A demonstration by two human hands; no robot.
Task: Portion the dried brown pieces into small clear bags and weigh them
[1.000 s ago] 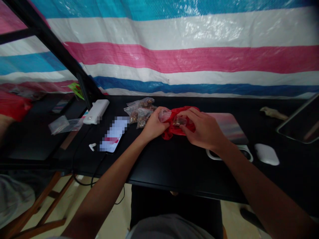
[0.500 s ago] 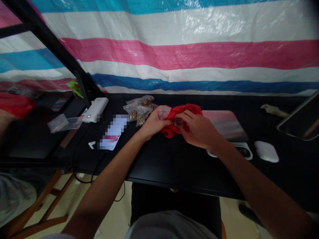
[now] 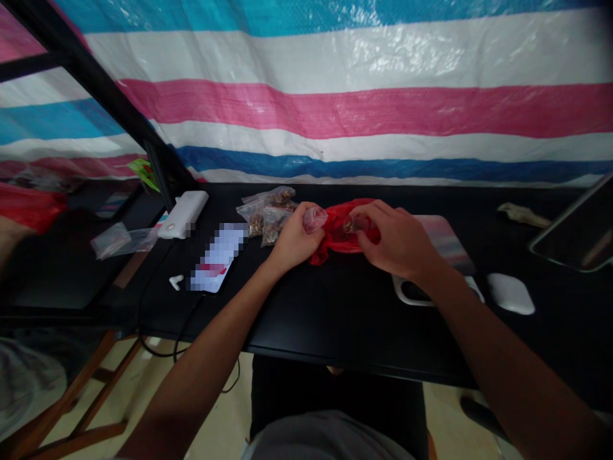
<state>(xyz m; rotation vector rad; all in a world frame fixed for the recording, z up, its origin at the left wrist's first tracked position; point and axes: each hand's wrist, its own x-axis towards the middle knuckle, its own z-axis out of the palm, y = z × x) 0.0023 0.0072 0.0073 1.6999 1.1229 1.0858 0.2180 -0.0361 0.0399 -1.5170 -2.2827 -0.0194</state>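
My left hand [image 3: 297, 239] is closed round a small clear plastic bag [image 3: 315, 218], whose mouth faces the red bag. Just to its right lies a crumpled red plastic bag [image 3: 338, 239] on the black table. Over the red bag, my right hand [image 3: 395, 239] pinches a small clear container [image 3: 360, 223] with brownish bits at its left end. Several zip bags filled with brownish pieces [image 3: 271, 223] are heaped behind and left of my left hand.
A blurred-out phone [image 3: 219, 259], an earbud [image 3: 176, 282] and a white power bank [image 3: 184, 214] lie at left. At right are a pinkish flat case [image 3: 447, 239], a white earbud case [image 3: 511, 294] and a tilted tablet [image 3: 579, 230]. A person's arm [image 3: 6, 246] shows at far left.
My right hand has moved slightly right and up, with the small container now showing between its fingers. The clear bag in my left hand appears more opened towards the right.
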